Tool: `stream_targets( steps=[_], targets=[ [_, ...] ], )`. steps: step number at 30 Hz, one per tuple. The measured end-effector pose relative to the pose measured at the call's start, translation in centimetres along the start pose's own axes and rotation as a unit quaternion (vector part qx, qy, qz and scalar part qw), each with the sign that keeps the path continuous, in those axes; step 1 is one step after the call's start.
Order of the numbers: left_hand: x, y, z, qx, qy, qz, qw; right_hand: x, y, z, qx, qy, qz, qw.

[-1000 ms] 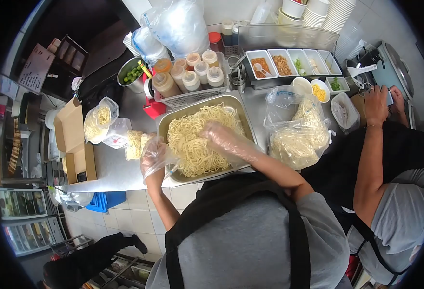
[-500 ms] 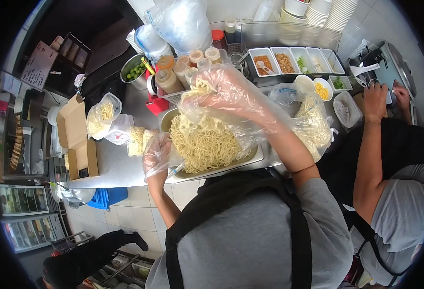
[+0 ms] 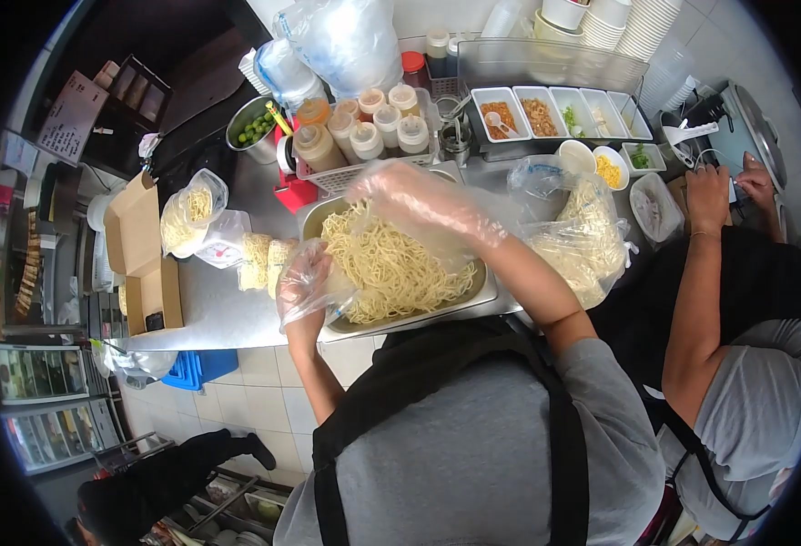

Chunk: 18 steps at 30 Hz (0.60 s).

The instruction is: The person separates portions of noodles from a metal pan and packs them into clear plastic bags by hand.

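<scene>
Counter [image 3: 209, 309]: tray [image 3: 419, 317] of noodles [image 3: 405, 273] at near edge

Set close, probably for easy reach. Bent over noodles with right hand [image 3: 410, 197], at left rim with left hand [image 3: 303, 280], perhaps for steadying; cannot tell either grip.

Metal tray [image 3: 457, 304] and noodle bag [image 3: 584, 244] on counter [image 3: 211, 305]

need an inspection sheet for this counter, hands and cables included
Surface: silver metal counter, heavily covered
Job's things: pale yellow noodles in a silver rectangular metal tray
Clutter: open brown cardboard box, left; clear plastic bag of noodles, right
Hands: left hand, clear plastic glove, at tray's left edge; right hand, likewise gloved, above noodles; grip unclear
Cables: thin white cord near another person's hands
Surroundings: that person's grey sleeve, right; pale floor tiles below
</scene>
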<state>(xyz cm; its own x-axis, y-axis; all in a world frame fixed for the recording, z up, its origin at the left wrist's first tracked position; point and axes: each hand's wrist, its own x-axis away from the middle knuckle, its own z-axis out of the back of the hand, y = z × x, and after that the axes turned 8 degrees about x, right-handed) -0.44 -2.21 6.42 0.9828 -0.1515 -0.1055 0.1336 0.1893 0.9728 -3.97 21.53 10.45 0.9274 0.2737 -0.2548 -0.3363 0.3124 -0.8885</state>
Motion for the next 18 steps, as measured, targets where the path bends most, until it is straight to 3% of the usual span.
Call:
stream_targets(
  steps=[1, 3, 4, 5, 7, 9, 11, 12, 14, 15, 16, 18],
  targets=[
    [0.1, -0.3, 0.3, -0.012, 0.006, -0.008, 1.000, 1.4, 0.5, -0.3, -0.182, 0.012, -0.071, 0.981],
    [0.6, -0.7, 0.8, 0.002, 0.019, 0.018, 1.000, 3.2, 2.3, -0.3, -0.160, -0.049, -0.087, 0.982],
    [0.9, -0.9, 1.1, 0.027, 0.026, 0.049, 0.998, 3.9, 3.2, -0.1, 0.045, -0.119, -0.025, 0.992],
    [1.1, -1.0, 1.4, 0.052, 0.032, 0.080, 0.995, 4.3, 4.0, -0.1, 0.246, -0.183, 0.041, 0.951],
    [1.5, -2.1, 1.8, 0.007, 0.020, 0.051, 0.998, 5.6, 3.1, -1.9, 0.284, -0.252, -0.031, 0.925],
    [1.5, -2.3, 1.8, -0.026, 0.007, 0.035, 0.999, 7.1, 3.2, -4.5, 0.331, -0.203, -0.057, 0.920],
    [1.4, -1.2, 1.0, -0.047, -0.006, 0.035, 0.998, 8.6, 6.1, -7.7, 0.379, -0.034, -0.038, 0.924],
    [1.3, -0.9, 0.8, -0.038, -0.012, 0.044, 0.998, 8.2, 5.5, -6.8, 0.356, -0.029, -0.034, 0.933],
    [1.1, -0.3, 0.3, -0.020, -0.022, 0.062, 0.998, 7.1, 5.8, -5.0, 0.128, -0.086, -0.157, 0.975],
    [1.0, 0.0, 0.0, -0.008, -0.040, 0.069, 0.997, 6.7, 5.9, -4.1, 0.008, -0.112, -0.215, 0.970],
    [0.8, 0.3, -0.4, 0.004, -0.059, 0.075, 0.995, 6.3, 4.5, -2.6, -0.036, -0.111, -0.159, 0.980],
    [0.5, 0.4, -1.5, 0.049, -0.099, 0.081, 0.990, 5.6, 2.0, -1.2, -0.197, -0.070, -0.226, 0.951]
  ],
)
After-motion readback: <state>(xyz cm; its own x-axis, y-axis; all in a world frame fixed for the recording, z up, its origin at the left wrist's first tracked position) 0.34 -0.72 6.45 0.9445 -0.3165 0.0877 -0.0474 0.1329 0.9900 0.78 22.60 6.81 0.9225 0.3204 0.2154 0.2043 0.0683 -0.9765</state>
